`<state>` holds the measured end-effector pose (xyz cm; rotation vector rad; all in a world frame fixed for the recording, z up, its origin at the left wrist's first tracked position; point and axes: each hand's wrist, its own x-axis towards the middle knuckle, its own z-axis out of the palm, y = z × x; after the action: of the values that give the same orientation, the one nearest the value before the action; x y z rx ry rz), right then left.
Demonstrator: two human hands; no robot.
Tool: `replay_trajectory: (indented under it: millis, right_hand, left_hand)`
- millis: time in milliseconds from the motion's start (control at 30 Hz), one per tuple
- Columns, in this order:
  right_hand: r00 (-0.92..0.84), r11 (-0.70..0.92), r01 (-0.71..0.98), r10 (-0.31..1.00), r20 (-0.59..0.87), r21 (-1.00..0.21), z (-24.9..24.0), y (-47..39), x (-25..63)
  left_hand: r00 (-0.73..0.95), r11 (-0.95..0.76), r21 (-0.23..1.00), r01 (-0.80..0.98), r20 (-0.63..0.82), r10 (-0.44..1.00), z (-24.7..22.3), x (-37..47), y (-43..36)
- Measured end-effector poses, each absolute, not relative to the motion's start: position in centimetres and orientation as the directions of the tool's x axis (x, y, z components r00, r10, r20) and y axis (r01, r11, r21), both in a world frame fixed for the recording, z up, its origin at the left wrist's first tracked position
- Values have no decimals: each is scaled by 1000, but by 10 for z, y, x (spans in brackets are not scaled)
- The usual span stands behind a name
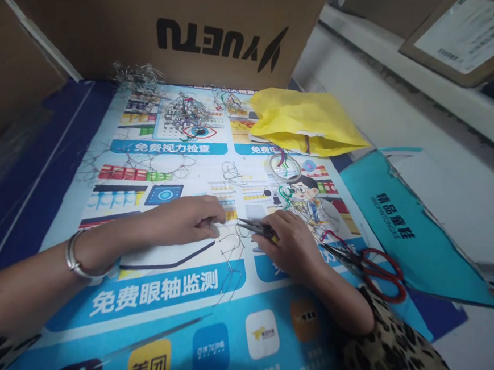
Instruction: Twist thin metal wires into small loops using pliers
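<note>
My left hand, with a silver bangle on its wrist, has thumb and forefinger pinched together on thin wire. My right hand is wrapped around a pair of fine-nosed pliers, whose dark jaws point left toward the left fingertips. A thin wire chain with open loops hangs down between the hands onto the printed sheet. Just right of the right wrist lie red-handled scissors. Beyond the right hand are a clear round spool and a small tangle of coloured threads and wire.
A printed poster covers the work surface. Tangled wire heaps lie toward the back, near a yellow pouch. A large cardboard box stands behind. A teal cardboard piece is at the right.
</note>
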<state>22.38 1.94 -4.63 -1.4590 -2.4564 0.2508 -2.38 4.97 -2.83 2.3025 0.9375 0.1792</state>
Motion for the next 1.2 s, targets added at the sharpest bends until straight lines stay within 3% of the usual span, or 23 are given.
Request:
replay_trajectory:
  millis: [300,433,600,867,1200]
  right_hand:
    - [-347,366,749,927,143,-553,-37,24,231]
    - [-287,292,693,951,119,-659,-33,25,231]
    - [-319,357,732,932,172,-581,-39,27,227]
    - [-388,445,774,895,219,-450,-48,32,226]
    - [-417,416,710,899,137,-569,-33,22,226]
  left_hand:
    - [727,-552,629,547,-30,686,-29,-21,46]
    - [737,-559,610,561,-61,673,-29,-19,40]
    - [742,-578,567,587,-93,664,-30,-17,37]
    - [748,-667,431,608,-29,663,-33,-4,27]
    - [740,-722,190,665,-35,672,-39,3,16]
